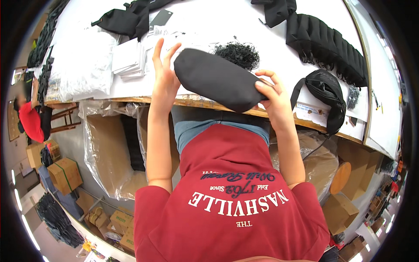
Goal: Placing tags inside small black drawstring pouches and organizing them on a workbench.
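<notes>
Black fabric pouch (218,81) is at the front edge of the table (244,22), right hand (274,94) clamped on its right end; left hand (166,81), fingers apart, beside its left end, contact unclear; beyond lie tangled black cords (239,55) and white cards (127,56)

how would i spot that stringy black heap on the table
Find the white table across the top of the view. Just beyond the smooth black pouch held in the right hand, a small dark heap lies on it. It is a loose, frizzy tangle of thin strands, unlike the solid black fabric pieces farther off to either side.
</notes>
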Tool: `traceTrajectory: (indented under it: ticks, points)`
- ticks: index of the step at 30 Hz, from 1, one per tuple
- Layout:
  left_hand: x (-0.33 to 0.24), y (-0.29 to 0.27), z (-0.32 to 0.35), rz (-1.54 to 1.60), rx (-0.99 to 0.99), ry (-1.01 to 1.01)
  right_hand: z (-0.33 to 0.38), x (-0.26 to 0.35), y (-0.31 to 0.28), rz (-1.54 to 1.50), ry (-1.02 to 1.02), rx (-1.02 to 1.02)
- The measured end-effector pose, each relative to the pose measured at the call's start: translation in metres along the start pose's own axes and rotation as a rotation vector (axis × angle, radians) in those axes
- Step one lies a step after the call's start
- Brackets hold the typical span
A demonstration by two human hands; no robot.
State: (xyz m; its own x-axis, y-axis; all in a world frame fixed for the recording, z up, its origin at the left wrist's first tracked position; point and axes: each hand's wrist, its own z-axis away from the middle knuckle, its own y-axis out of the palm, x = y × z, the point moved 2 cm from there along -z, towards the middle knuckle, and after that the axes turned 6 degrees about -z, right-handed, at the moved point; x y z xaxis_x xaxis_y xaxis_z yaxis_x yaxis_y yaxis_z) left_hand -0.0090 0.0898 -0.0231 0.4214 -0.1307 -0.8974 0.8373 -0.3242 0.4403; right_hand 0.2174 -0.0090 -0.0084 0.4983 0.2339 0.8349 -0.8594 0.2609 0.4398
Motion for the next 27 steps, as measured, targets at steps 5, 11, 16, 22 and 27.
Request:
traceTrajectory:
  ticks: [5,11,16,22,27]
  points:
    - [-0.016,0.008,0.022,-0.962,0.201,0.246,-0.006,-0.010,-0.025,-0.280,0.284,-0.004]
    - [-0.004,0.007,0.026,-0.835,0.030,0.157,-0.005,-0.009,-0.023,0.185,0.064,0.101]
    - [0.011,0.016,0.037,-0.569,-0.067,-0.030,-0.004,-0.003,-0.016,0.270,-0.280,0.274]
    - [0.003,0.022,0.044,-0.328,0.008,0.096,-0.003,0.004,-0.018,0.300,-0.482,0.261]
    - [-0.007,0.022,0.047,-0.372,0.012,0.236,-0.005,0.010,-0.020,0.235,-0.531,0.334]
